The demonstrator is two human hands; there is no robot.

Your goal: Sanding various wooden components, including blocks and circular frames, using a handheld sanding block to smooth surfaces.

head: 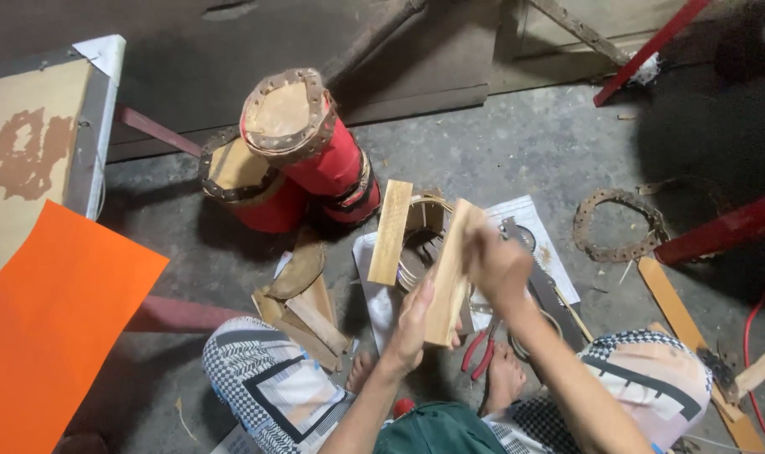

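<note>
The wooden slat (pixel 448 282) stands nearly upright over the person's lap, above the paper sheet (pixel 540 229) on the concrete floor (pixel 517 143). The left hand (pixel 413 324) clamps its lower half, thumb pressed against the face. The right hand (pixel 496 265) closes over the top edge; it is blurred, so I cannot tell how its fingers lie. This looks like working or smoothing the edge; the next stroke likely needs a firm brace below. A 2nd slat (pixel 390 233) leans just beside, 2 red drums (pixel 302 155) beyond, red-handled pliers (pixel 481 349) near the feet.
</note>
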